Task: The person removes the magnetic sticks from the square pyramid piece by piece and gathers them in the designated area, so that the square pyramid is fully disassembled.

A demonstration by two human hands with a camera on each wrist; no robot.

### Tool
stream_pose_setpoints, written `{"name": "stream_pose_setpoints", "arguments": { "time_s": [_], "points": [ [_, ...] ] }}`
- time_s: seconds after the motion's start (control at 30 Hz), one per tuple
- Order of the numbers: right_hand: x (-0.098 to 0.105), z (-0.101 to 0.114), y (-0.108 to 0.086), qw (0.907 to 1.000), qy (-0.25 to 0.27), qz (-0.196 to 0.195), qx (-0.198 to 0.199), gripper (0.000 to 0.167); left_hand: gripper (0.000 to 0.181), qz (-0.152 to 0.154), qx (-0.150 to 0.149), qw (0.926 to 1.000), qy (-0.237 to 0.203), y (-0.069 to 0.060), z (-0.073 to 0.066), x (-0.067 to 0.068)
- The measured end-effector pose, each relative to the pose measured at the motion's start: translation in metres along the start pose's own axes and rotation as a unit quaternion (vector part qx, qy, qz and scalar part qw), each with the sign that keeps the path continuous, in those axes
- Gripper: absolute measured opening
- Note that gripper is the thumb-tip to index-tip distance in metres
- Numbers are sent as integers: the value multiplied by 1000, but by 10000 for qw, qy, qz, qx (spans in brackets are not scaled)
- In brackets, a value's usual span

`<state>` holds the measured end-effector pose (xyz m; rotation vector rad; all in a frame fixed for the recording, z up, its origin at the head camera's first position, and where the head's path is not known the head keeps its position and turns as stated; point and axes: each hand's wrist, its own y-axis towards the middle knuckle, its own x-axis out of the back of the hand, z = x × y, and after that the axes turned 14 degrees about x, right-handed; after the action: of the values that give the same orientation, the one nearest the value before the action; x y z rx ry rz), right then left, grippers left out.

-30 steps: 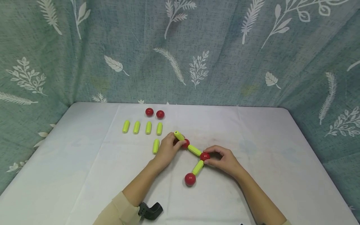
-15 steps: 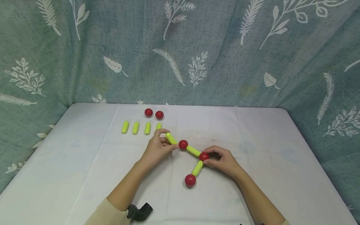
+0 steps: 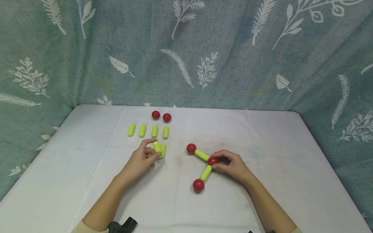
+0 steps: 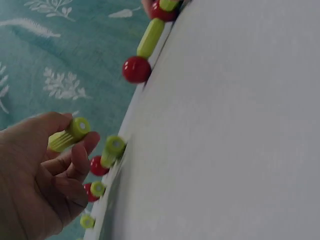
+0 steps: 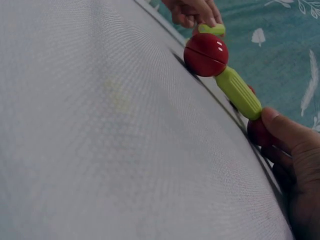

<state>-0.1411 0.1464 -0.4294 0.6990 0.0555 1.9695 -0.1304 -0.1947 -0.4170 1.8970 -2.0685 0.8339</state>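
My left hand pinches a yellow-green rod between thumb and fingers. In the head view that rod overlaps another yellow-green rod lying on the table. With thumb and fingers, my right hand grips the red ball at the bend of a joined chain. One rod runs from this ball up-left to a red ball. A second rod leads down-left to a larger-looking red ball, which shows a seam in the right wrist view.
Several loose yellow-green rods lie in a row at the table's back left. Behind them sit two red balls. A white cloth covers the table, and a leaf-patterned curtain hangs behind it.
My left hand has drawn the rod away from the chain's upper-left ball and carried it left, to beside the loose rod. The right hand keeps its grip in the same place.
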Motion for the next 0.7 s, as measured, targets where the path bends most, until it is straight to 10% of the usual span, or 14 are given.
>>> {"name": "stream_pose_setpoints", "arguments": {
  "time_s": [0.4,0.7],
  "points": [
    [-1,-28,-4,9997,236,-66,90,33,49,-524,-328,9932,988,14,28,26],
    [-2,-31,-5,9997,166,-64,167,32,48,-353,-411,9838,1711,29,31,31]
  ]
}}
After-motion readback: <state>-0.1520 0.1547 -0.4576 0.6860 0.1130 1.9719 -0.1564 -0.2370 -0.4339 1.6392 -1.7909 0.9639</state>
